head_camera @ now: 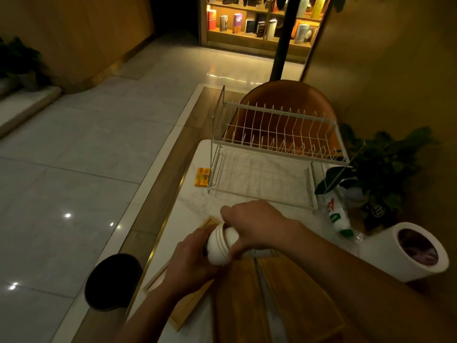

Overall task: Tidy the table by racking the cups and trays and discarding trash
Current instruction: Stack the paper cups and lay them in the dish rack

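Two smooth white cups, one nested in the other, are being held just above the near end of the table. The left hand is wrapping around the outer cup from below, and the right hand is gripping the inner one from above. Flat wooden trays are lying under the hands on the pale, marble-like top. Beyond them, a white two-tier wire rack is standing beside a small yellow packet. A white plastic bottle with a green cap is lying on its side. What may be a white cylindrical bin is sitting at the right. Glossy grey floor tiles are reflecting light on the left.
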Action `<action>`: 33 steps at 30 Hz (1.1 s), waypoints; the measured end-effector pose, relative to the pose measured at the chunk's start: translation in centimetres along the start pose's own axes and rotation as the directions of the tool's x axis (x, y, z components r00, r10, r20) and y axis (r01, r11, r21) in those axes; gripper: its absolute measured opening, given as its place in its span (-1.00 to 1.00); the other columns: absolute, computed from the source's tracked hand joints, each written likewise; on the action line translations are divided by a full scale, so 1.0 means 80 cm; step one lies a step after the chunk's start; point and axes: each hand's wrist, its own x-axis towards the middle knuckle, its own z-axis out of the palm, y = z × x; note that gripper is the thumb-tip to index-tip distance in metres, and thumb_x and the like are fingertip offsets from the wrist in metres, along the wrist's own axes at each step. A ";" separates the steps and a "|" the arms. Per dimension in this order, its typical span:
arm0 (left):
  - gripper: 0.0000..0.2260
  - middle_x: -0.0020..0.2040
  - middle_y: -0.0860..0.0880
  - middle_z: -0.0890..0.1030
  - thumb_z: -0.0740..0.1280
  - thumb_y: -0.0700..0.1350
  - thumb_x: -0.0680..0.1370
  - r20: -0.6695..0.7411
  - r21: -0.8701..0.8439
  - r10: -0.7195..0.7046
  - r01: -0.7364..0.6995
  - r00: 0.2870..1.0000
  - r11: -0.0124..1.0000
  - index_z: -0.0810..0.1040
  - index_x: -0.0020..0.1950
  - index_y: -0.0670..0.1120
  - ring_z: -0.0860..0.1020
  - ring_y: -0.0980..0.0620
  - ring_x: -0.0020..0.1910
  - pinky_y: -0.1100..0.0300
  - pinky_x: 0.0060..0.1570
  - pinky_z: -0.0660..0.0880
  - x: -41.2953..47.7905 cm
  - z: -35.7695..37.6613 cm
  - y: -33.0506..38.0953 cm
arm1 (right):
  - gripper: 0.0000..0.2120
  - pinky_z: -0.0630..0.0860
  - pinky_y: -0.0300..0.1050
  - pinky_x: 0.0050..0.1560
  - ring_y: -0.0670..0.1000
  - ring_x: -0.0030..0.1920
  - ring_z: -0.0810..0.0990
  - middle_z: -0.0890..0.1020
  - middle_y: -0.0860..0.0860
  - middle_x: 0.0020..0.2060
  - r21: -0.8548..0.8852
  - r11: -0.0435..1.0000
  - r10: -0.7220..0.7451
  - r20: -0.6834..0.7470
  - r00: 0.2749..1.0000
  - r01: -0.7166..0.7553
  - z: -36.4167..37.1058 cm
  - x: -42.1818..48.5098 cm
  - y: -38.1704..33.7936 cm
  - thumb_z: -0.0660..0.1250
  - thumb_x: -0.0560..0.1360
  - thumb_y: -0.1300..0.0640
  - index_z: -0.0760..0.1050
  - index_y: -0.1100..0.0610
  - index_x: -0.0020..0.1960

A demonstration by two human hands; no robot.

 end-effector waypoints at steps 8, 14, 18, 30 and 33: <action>-0.26 0.23 0.23 0.61 0.60 -0.13 0.29 -0.080 -0.252 -0.061 0.039 0.995 0.967 0.43 0.38 0.30 0.60 0.21 0.18 0.09 0.02 0.63 -0.016 0.017 0.002 | -0.46 0.40 -0.05 0.30 -0.08 0.29 0.45 0.53 -0.14 0.29 0.460 0.881 0.269 -0.302 0.915 -0.107 -0.007 -0.027 0.002 0.28 0.42 -0.36 0.51 -0.07 0.27; -0.21 0.21 0.31 0.59 0.62 -0.14 0.27 -0.075 -0.238 -0.028 0.009 0.997 0.971 0.40 0.34 0.42 0.58 0.29 0.16 0.41 -0.04 0.55 -0.009 0.014 0.013 | -0.43 0.41 -0.03 0.34 -0.18 0.34 0.38 0.45 -0.20 0.33 0.764 0.634 0.405 -0.197 0.893 -0.118 0.027 -0.046 -0.004 0.25 0.43 -0.33 0.37 -0.14 0.38; -0.22 0.21 0.27 0.60 0.64 -0.10 0.25 -0.075 -0.240 0.001 -0.019 0.997 0.971 0.42 0.34 0.37 0.59 0.25 0.17 0.34 -0.01 0.58 -0.002 0.015 0.018 | -0.43 0.33 -0.06 0.41 -0.25 0.37 0.32 0.39 -0.29 0.35 0.824 0.550 0.441 -0.150 0.885 -0.135 0.045 -0.046 -0.013 0.10 0.48 -0.39 0.29 -0.22 0.42; -0.28 0.19 0.14 0.64 0.65 -0.08 0.27 -0.028 -0.247 0.009 -0.016 1.000 0.969 0.48 0.38 0.12 0.63 0.15 0.14 0.03 0.01 0.64 0.013 0.023 0.019 | -0.48 0.28 -0.02 0.43 -0.20 0.43 0.19 0.26 -0.30 0.44 0.735 0.660 0.423 -0.192 0.886 -0.156 0.060 -0.040 -0.030 0.00 0.50 -0.38 0.15 -0.35 0.44; -0.27 0.14 0.17 0.64 0.65 -0.04 0.24 0.005 -0.280 -0.031 0.031 1.000 0.959 0.44 0.34 0.26 0.63 0.20 0.09 0.14 -0.07 0.65 0.024 0.023 0.022 | -0.45 0.22 -0.11 0.45 -0.25 0.45 0.15 0.21 -0.34 0.43 0.854 0.503 0.469 -0.140 0.872 -0.133 0.049 -0.040 -0.018 0.10 0.42 -0.44 0.06 -0.47 0.38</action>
